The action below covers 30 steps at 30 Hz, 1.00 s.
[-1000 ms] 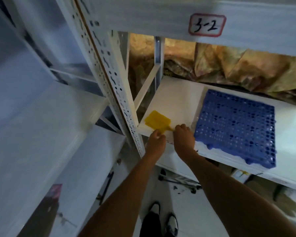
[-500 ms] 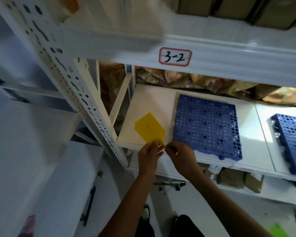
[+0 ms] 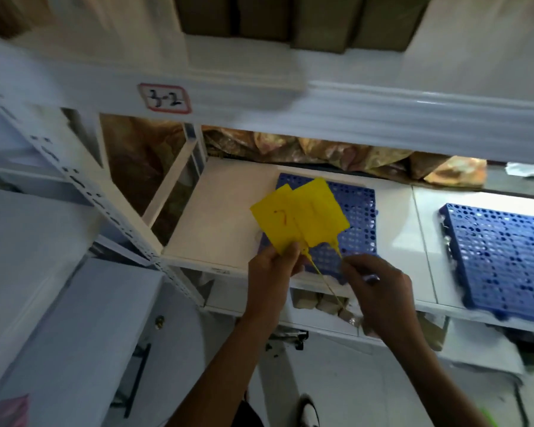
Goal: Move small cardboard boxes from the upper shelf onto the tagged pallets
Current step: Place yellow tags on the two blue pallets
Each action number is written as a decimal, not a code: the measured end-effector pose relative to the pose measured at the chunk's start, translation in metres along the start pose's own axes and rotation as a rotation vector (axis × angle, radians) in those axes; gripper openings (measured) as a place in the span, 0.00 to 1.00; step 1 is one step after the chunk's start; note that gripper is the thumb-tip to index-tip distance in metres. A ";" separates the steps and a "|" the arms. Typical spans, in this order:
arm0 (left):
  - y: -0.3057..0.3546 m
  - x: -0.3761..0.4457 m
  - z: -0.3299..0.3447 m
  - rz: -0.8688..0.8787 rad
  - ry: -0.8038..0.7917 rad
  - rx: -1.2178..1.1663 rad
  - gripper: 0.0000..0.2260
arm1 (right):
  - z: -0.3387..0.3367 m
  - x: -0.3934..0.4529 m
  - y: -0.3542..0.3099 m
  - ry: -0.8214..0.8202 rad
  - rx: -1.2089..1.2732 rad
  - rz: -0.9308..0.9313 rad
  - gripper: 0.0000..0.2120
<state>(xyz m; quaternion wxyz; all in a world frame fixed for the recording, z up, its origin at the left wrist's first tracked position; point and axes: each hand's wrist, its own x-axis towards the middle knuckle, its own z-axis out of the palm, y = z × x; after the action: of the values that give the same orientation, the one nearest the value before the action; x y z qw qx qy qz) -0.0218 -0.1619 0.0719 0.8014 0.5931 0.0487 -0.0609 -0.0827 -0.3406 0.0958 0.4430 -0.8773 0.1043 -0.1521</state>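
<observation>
Two yellow tags [image 3: 302, 215] with thin tail straps are fanned out in front of a blue perforated pallet [image 3: 356, 223] on the white shelf [image 3: 225, 211]. My left hand [image 3: 270, 269] pinches their lower corners. My right hand [image 3: 375, 288] is closed on the tip of one tag's strap, just right of the left hand. A second blue pallet [image 3: 500, 260] lies farther right on the same shelf. Brown cardboard boxes [image 3: 293, 16] stand on the upper shelf at the top edge, blurred.
The shelf beam carries a label reading 3-2 [image 3: 164, 98]. A perforated white upright [image 3: 84, 192] slants down at the left. Crumpled brown paper [image 3: 321, 149] lines the back of the shelf. Small boxes [image 3: 319, 302] sit on a lower shelf. My shoes show on the floor below.
The view has tilted up and shifted right, showing the upper shelf's boxes. The tags have been lifted off the shelf and spread into two, now held in front of the left pallet.
</observation>
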 end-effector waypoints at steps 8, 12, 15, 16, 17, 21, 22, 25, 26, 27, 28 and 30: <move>-0.033 -0.022 0.068 -0.060 0.181 -0.013 0.09 | -0.071 -0.002 0.083 0.011 -0.049 0.043 0.08; -0.049 -0.041 0.051 -0.188 0.528 -0.124 0.09 | -0.049 0.041 0.115 -0.156 -0.234 -0.002 0.04; -0.062 -0.070 0.030 -0.269 0.653 -0.131 0.08 | -0.008 0.077 0.116 -0.354 -0.316 -0.063 0.07; -0.065 -0.080 0.023 -0.293 0.683 -0.127 0.09 | 0.007 0.086 0.114 -0.421 -0.335 -0.091 0.08; -0.067 -0.090 0.017 -0.313 0.716 -0.117 0.11 | 0.020 0.092 0.111 -0.479 -0.346 -0.111 0.08; -0.069 -0.116 0.000 -0.377 0.825 -0.141 0.09 | 0.054 0.101 0.105 -0.586 -0.379 -0.151 0.10; -0.068 -0.119 -0.002 -0.378 0.828 -0.169 0.06 | 0.059 0.102 0.105 -0.598 -0.395 -0.154 0.10; -0.067 -0.121 -0.007 -0.362 0.818 -0.191 0.05 | 0.066 0.104 0.107 -0.575 -0.395 -0.117 0.08; -0.066 -0.121 -0.008 -0.355 0.799 -0.184 0.05 | 0.067 0.104 0.108 -0.566 -0.399 -0.108 0.08; -0.063 -0.120 -0.007 -0.346 0.772 -0.171 0.07 | 0.067 0.104 0.108 -0.557 -0.408 -0.104 0.07; -0.062 -0.119 -0.005 -0.339 0.741 -0.148 0.10 | 0.066 0.104 0.108 -0.548 -0.415 -0.096 0.07; -0.059 -0.119 -0.003 -0.343 0.668 -0.099 0.15 | 0.064 0.102 0.105 -0.550 -0.421 -0.072 0.06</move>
<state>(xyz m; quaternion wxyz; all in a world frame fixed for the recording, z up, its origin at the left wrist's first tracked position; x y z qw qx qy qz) -0.1482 -0.1716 0.0337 0.7473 0.5238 0.4088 0.0050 0.0305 -0.3865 -0.0075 0.2581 -0.9607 -0.0211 0.0994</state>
